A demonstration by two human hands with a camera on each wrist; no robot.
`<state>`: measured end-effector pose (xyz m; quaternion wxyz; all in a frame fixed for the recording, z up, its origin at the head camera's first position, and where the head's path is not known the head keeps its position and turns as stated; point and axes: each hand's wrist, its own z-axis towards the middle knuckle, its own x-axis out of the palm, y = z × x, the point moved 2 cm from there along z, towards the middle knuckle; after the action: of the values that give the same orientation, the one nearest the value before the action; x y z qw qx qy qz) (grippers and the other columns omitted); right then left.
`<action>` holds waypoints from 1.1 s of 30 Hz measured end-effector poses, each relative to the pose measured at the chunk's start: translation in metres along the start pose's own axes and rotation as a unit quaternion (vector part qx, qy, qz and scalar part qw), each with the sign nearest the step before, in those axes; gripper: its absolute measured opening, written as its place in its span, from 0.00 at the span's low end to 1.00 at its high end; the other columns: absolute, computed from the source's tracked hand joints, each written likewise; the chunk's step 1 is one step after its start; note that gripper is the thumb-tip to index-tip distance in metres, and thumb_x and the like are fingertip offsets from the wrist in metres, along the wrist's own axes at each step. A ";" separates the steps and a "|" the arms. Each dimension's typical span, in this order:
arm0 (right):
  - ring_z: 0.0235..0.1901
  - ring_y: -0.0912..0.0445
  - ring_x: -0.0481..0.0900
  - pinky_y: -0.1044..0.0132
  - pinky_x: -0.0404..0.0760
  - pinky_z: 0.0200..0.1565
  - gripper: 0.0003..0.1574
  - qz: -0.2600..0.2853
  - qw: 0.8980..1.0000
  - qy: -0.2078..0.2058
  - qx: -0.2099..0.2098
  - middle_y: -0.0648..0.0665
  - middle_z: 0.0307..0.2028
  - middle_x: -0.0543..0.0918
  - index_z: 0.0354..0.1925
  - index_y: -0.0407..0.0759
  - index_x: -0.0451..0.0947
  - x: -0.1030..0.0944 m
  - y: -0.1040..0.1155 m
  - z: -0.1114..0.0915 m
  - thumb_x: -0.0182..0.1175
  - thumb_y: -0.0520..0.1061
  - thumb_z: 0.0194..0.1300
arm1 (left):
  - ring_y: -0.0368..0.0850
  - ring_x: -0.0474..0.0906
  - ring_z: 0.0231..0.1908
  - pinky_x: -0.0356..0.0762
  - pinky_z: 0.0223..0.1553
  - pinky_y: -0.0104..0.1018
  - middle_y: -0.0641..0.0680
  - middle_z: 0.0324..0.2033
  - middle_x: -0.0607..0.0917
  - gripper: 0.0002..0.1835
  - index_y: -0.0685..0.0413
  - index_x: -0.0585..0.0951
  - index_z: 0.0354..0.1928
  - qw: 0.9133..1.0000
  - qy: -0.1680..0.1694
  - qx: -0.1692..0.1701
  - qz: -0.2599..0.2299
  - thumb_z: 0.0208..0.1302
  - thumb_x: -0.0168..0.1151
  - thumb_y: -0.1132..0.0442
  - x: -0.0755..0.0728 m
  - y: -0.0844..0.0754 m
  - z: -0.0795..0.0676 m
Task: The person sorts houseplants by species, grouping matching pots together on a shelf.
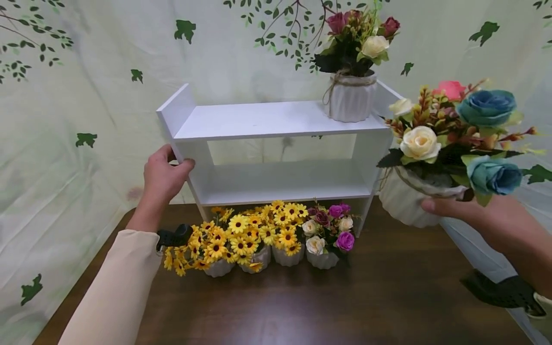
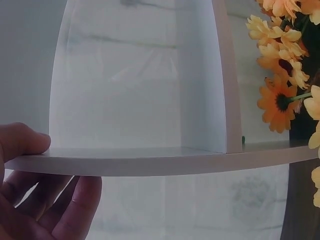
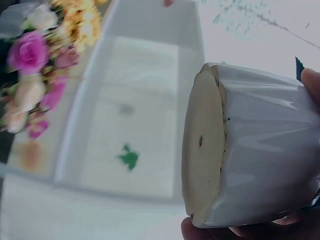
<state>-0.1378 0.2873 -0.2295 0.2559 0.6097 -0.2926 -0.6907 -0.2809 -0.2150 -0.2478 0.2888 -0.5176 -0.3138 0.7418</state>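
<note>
My right hand [image 1: 457,206] holds a white ribbed flower pot [image 1: 403,196] in the air, right of the shelf. Blue, cream and pink artificial roses [image 1: 420,143] fill this pot. In the right wrist view, the pot's pale unglazed base [image 3: 202,145] faces the camera. At the left, my left hand [image 1: 166,170] grips the side panel of a white two-tier shelf [image 1: 276,120], thumb on one face and fingers on the other, as the left wrist view shows [image 2: 55,200]. A pot of dark red and cream roses [image 1: 351,98] stands at the right end of the top tier.
Pots of yellow daisies [image 1: 247,235] and a pot of purple and cream roses [image 1: 323,258] line up on the dark wooden table [image 1: 276,302], below the lower tier. A pale leaf-printed cloth [image 1: 108,57] hangs behind the shelf.
</note>
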 end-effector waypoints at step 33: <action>0.63 0.56 0.67 0.58 0.71 0.68 0.58 0.113 0.984 0.000 -0.135 0.49 0.71 0.65 0.75 0.56 0.52 0.044 0.213 0.119 0.72 0.57 0.53 | 0.64 0.75 0.60 0.76 0.59 0.62 0.64 0.66 0.75 0.31 0.59 0.69 0.70 1.000 -0.002 -0.006 -0.007 0.66 0.55 0.55 -0.001 0.001 0.004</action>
<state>-0.2617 0.1181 -0.0972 0.4118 0.5326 -0.2640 -0.6907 -0.2841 -0.2172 -0.2468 0.2901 -0.5158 -0.3222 0.7389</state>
